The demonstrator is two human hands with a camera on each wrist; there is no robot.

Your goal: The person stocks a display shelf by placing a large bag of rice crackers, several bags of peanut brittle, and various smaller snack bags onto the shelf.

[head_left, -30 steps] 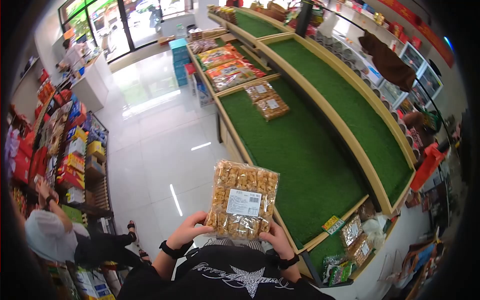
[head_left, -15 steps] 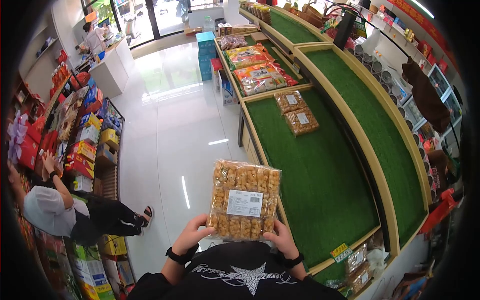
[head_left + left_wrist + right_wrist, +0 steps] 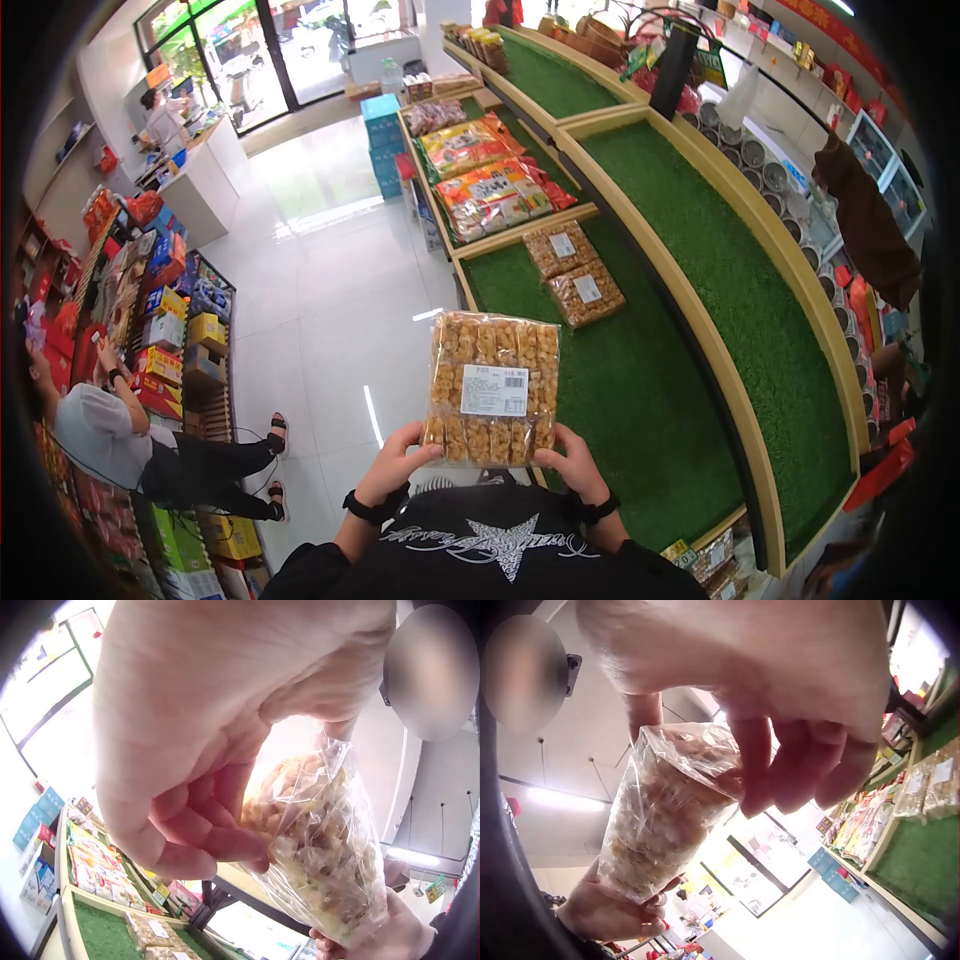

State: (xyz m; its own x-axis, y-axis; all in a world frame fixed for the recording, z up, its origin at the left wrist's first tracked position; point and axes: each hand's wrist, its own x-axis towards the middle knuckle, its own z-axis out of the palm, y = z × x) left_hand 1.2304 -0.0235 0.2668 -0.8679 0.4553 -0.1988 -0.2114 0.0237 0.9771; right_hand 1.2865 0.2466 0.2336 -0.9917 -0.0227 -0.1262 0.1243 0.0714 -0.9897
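Observation:
A clear plastic pack of golden-brown snack pieces in rows (image 3: 492, 340) is held in front of the chest, its white printed label (image 3: 495, 390) facing up in the head view. My left hand (image 3: 393, 466) grips its lower left corner, thumb on the near face. At the lower right corner my right hand (image 3: 578, 467) pinches the pack the same way. In the left wrist view, curled fingers (image 3: 214, 832) press behind the crinkled wrapper (image 3: 322, 847). The right wrist view shows the pack edge-on, with fingertips (image 3: 757, 799) against its far side.
Two similar packs (image 3: 572, 268) lie on the green-lined display shelf (image 3: 650, 420), beside large colourful bags (image 3: 490, 195). A wooden rim borders the upper tier (image 3: 700, 230). On the left, a person in a white top (image 3: 95, 425) stands by boxed goods (image 3: 165, 365). White floor tiles (image 3: 300, 290) run between.
Both hands keep hold of the pack, which stands slightly higher in view. The shelf with the two packs appears closer as the head view shifts. The person at left has shifted their feet.

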